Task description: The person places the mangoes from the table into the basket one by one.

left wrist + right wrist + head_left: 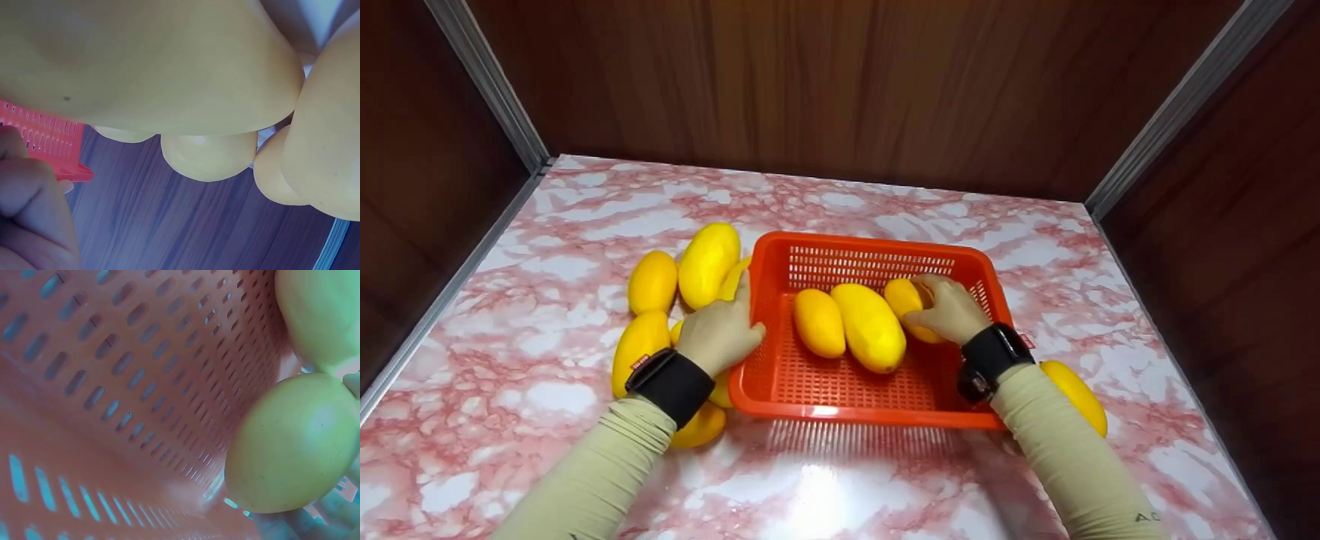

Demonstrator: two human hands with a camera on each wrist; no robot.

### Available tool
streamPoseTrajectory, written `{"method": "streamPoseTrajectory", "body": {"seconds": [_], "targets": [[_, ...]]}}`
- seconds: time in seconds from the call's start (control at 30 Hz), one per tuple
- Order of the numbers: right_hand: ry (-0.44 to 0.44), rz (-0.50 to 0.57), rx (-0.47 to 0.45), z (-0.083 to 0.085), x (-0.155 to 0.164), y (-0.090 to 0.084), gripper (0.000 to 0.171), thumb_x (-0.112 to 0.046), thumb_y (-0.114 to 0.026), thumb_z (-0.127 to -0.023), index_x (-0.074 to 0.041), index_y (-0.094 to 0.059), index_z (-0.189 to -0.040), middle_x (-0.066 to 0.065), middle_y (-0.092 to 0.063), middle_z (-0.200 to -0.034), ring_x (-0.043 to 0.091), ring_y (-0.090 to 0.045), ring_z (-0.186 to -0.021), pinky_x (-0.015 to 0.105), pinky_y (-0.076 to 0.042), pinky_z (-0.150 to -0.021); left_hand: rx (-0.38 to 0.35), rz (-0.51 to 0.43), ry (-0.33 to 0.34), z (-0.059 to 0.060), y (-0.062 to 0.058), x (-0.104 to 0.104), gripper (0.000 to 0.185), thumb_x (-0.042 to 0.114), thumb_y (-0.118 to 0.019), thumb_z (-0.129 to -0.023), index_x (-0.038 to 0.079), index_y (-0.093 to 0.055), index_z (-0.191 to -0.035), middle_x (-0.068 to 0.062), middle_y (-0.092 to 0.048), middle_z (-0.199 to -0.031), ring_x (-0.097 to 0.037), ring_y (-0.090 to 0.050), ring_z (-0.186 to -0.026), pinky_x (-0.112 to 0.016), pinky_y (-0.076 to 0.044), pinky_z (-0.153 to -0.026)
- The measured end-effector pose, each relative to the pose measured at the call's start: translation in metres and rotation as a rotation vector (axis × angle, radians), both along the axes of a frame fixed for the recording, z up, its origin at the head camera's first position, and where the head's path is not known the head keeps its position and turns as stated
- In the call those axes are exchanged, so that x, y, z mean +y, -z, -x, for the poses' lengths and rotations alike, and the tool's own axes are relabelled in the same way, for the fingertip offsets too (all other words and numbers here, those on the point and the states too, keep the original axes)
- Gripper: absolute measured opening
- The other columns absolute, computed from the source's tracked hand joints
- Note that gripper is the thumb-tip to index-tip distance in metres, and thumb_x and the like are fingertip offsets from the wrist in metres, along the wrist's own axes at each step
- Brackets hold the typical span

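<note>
Pink marbled bench (547, 420), nearest edge bare. Left hand (721, 334): fingers curled over the left rim of the orange slotted basket (840, 394), beside a cluster of loose mangoes (706, 264). Right hand (952, 309): inside the basket, grips a mango (905, 298) at the right wall, long axis running near to far. Two more mangoes (870, 326) lie alongside, parallel, leaving the basket's near floor open. One mango (1081, 394) lies outside, right. Wood-panel walls (840, 90) close the far side.
</note>
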State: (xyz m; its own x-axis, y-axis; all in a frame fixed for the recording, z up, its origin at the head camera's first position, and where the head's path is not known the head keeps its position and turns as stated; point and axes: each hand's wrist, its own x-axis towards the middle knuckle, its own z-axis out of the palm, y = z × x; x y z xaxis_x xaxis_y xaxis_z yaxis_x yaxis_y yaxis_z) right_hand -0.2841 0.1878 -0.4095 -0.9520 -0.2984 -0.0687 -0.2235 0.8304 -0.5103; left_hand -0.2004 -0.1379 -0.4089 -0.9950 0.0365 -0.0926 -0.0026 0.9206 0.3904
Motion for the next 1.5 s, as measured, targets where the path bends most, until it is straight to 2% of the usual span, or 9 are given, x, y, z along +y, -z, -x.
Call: {"method": "streamPoseTrajectory", "body": {"seconds": [0.27, 0.6, 1.03, 1.33, 1.5], "targets": [[-0.017, -0.019, 0.0, 0.0007, 0.0001, 0.0013, 0.07, -0.025, -0.077, -0.079, 0.0, -0.053, -0.14, 0.023, -0.053, -0.14, 0.035, -0.051, -0.125, 0.049, -0.038, -0.109, -0.006, -0.003, -0.001, -0.0004, -0.0002, 0.0003, 0.084, 0.032, -0.053, -0.092, 0.004, -0.01, -0.159, -0.007, -0.052, -0.065, -0.026, -0.054, -0.056, -0.036, -0.038, -0.049], [-0.02, -0.05, -0.052, 0.0018, 0.0007, 0.0016, 0.07, -0.025, -0.077, -0.081, -0.003, -0.051, -0.142, 0.021, -0.055, -0.139, 0.034, -0.053, -0.122, 0.049, -0.039, -0.108, 0.0, -0.005, 0.002, -0.0006, 0.0001, 0.0001, 0.084, 0.032, -0.053, -0.092, 0.004, -0.01, -0.159, -0.008, -0.053, -0.066, -0.026, -0.054, -0.056, -0.036, -0.038, -0.049], [-0.035, -0.059, -0.034, 0.0012, 0.0003, 0.0009, 0.066, -0.026, -0.073, -0.08, -0.002, -0.055, -0.139, 0.021, -0.057, -0.138, 0.034, -0.052, -0.126, 0.049, -0.038, -0.109, -0.004, -0.005, 0.003, -0.0005, 0.0, 0.0006, 0.083, 0.031, -0.053, -0.093, 0.004, -0.011, -0.159, -0.007, -0.052, -0.064, -0.026, -0.054, -0.056, -0.036, -0.038, -0.05], [-0.023, -0.062, -0.062, 0.001, 0.0007, 0.0, 0.066, -0.027, -0.073, -0.082, -0.003, -0.054, -0.141, 0.021, -0.053, -0.142, 0.035, -0.048, -0.132, 0.051, -0.034, -0.113, 0.006, -0.014, 0.005, -0.0005, 0.0005, 0.0008, 0.083, 0.03, -0.053, -0.093, 0.003, -0.011, -0.159, -0.007, -0.051, -0.064, -0.026, -0.054, -0.056, -0.035, -0.038, -0.05], [-0.002, -0.036, -0.044, 0.0007, 0.001, -0.0028, 0.059, -0.026, -0.072, -0.085, -0.002, -0.057, -0.137, 0.023, -0.053, -0.14, 0.037, -0.048, -0.131, 0.051, -0.035, -0.112, -0.012, -0.009, 0.0, -0.0004, -0.0005, 0.0006, 0.084, 0.031, -0.053, -0.093, 0.004, -0.01, -0.159, -0.008, -0.053, -0.065, -0.026, -0.054, -0.056, -0.035, -0.038, -0.05]]}}
